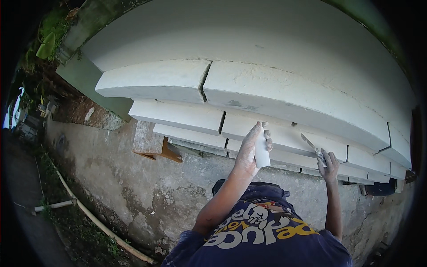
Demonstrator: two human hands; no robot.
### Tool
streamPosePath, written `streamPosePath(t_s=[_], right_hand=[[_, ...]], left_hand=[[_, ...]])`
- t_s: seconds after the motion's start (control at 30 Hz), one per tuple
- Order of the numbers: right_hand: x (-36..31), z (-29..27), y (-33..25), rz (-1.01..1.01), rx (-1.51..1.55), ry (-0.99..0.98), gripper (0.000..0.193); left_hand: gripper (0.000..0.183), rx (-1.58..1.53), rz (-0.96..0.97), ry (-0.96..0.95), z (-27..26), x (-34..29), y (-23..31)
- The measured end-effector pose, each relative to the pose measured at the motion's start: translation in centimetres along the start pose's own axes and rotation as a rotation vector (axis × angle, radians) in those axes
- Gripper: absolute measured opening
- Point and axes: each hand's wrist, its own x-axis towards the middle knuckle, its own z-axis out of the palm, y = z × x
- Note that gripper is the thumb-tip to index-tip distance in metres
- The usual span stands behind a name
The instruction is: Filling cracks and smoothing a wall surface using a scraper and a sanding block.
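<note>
My left hand (249,146), dusted with white, is closed around a smooth white flat piece (262,152), held on edge, its exact kind unclear. My right hand (328,167), also whitened, grips a putty knife (308,142) by its handle. The knife's thin blade points up and left, just in front of the white ledges. Before me a white wall (249,35) steps down in long ledges (275,91) with dark vertical gaps between sections. Both hands are held in front of the lower ledges, apart from each other.
A worn wooden bench (151,139) stands under the ledges at left. Stained concrete floor (173,191) stretches below. A pale pipe (100,222) runs along the plants at lower left. Under the ledges at right sits a dark blue tub (381,188).
</note>
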Motion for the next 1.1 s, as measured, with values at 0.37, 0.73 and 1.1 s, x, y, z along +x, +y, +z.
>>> streamPosePath(t_s=[0.37,0.73,1.1], right_hand=[[2.7,2.5,-23.2,0.328,0.284,0.353,0.034],[21.0,-5.4,-24.7,-0.145,-0.077,0.300,0.062],[33.8,-5.4,-15.8,-0.629,-0.945,-0.001,0.043]], left_hand=[[0.029,0.579,-0.239,-0.343,-2.2,0.3,3.1],[0.021,0.764,-0.164,-0.380,-7.6,0.3,13.1],[0.017,0.821,-0.259,-0.421,-9.5,0.5,16.0]])
